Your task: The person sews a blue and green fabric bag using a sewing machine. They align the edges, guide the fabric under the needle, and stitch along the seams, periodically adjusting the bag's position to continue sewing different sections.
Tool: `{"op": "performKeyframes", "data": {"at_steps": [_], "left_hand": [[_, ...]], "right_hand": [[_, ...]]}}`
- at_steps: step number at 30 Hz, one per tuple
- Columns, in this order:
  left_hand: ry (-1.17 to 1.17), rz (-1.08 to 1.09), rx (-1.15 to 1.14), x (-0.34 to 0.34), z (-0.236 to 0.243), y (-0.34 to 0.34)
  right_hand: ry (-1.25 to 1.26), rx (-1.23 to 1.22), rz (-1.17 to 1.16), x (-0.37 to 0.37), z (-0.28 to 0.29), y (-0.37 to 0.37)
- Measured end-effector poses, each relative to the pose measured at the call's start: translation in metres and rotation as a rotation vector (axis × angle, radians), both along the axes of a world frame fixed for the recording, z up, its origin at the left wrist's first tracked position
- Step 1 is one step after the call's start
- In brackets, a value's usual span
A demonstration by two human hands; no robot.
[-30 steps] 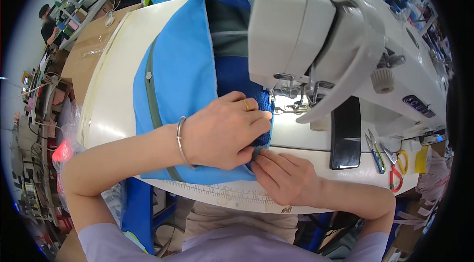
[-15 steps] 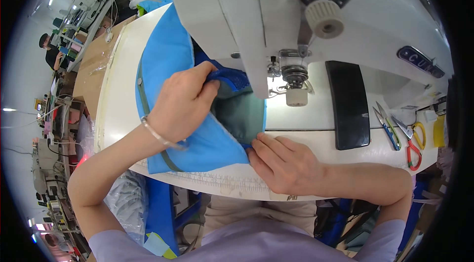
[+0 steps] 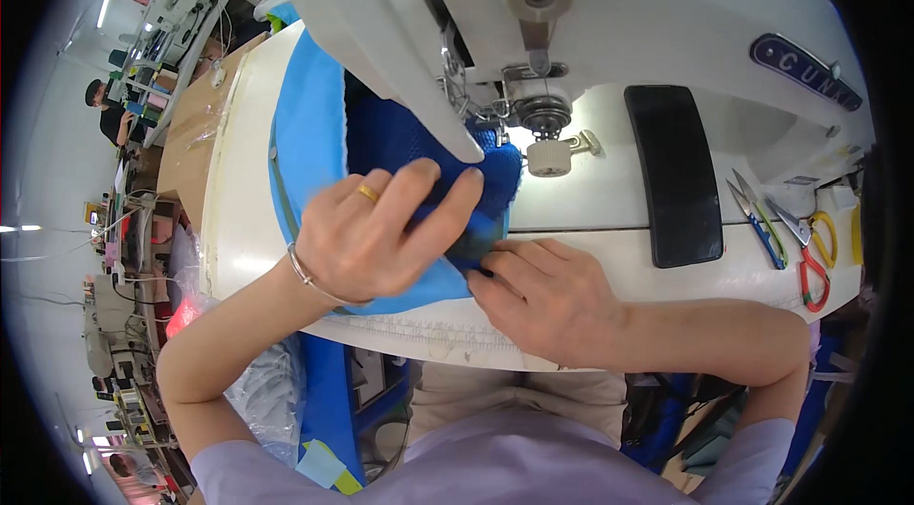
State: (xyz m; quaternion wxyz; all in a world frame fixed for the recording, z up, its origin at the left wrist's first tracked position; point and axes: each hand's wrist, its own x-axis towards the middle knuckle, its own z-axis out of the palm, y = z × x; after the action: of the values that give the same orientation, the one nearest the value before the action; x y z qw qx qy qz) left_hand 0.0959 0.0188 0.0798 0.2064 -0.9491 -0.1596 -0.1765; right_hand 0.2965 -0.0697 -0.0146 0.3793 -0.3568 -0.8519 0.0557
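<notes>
A light blue fabric piece, with dark blue mesh inside its opening, lies on the white sewing machine table, partly under the machine head. My left hand is over the mesh, its fingers apart and partly bent, with nothing visible between them. A ring and a bracelet show on it. My right hand is closed on the dark blue edge at the fabric's near right corner, the pinched part hidden by the fingers. The sewing machine stands over the fabric, its presser area just beyond the mesh.
A black phone lies right of the needle area. Thread snips and red-and-yellow-handled scissors lie farther right. Cardboard adjoins the table's left side, with plastic-wrapped goods below. Another person is far off at left.
My left hand has let go of the mesh edge and moved nearer and slightly right. The mesh now spreads over the greenish lining. My right hand keeps its pinch.
</notes>
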Motion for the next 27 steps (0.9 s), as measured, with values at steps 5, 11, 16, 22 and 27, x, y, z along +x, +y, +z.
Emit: {"op": "performKeyframes", "data": {"at_steps": [5, 11, 16, 22, 27], "left_hand": [[-0.119, -0.006, -0.217, 0.005, -0.01, -0.017], [0.015, 0.088, -0.311, -0.003, -0.033, -0.035], [-0.056, 0.012, -0.36, -0.004, -0.042, -0.027], [-0.075, 0.061, -0.469, -0.006, -0.047, -0.034], [-0.135, 0.1, -0.548, -0.001, -0.049, -0.037]], "right_hand": [[0.161, -0.22, 0.081, -0.006, 0.009, 0.0], [-0.18, 0.148, 0.154, -0.002, 0.006, -0.017], [-0.264, 0.348, 0.128, -0.001, 0.004, -0.017], [-0.307, 0.332, 0.144, 0.002, 0.009, -0.021], [-0.275, 0.316, 0.134, 0.0, 0.007, -0.02]]}}
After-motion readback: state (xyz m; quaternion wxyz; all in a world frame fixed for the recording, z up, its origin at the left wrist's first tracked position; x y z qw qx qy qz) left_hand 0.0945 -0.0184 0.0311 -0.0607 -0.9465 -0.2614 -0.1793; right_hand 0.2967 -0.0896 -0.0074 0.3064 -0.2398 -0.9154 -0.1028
